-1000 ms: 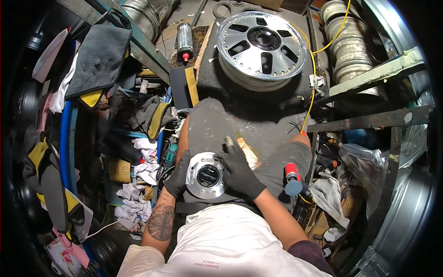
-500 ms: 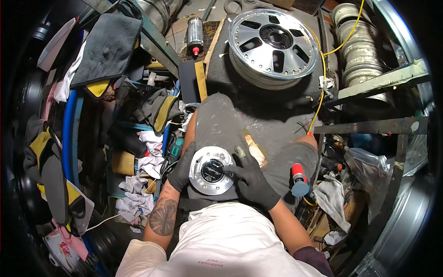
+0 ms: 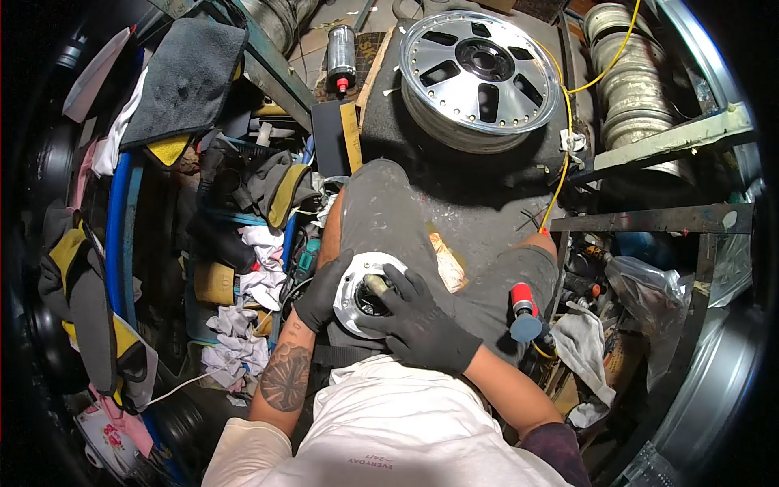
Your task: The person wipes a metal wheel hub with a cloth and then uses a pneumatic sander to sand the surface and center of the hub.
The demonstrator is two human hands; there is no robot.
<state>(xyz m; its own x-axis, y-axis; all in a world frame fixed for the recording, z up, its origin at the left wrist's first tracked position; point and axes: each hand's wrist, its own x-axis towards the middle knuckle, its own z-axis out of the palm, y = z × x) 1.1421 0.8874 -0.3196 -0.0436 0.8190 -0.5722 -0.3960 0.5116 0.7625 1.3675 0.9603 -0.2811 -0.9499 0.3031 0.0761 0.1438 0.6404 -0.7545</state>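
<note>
A round silver wheel centre cap [image 3: 348, 294] with small bolts around its rim and a dark middle rests at my lap, near my left thigh. My left hand [image 3: 321, 299], in a black glove, grips its left edge. My right hand [image 3: 422, 325], gloved the same way, lies over the cap's face with the fingers apart. One fingertip of that glove has a pale, worn patch and touches the dark middle. The right fingers cover much of the cap's right side and part of its centre.
A polished wheel [image 3: 479, 81] lies on a dark padded surface ahead. A red air tool with a blue-grey pad [image 3: 526, 328] is by my right leg. A clear bottle [image 3: 342, 57] stands ahead left. Cloths [image 3: 264, 268] fill the left side; a yellow hose [image 3: 568, 146] runs at right.
My right hand has moved left from the cap's right edge onto its face, covering part of the dark centre. My left hand keeps its grip on the left edge.
</note>
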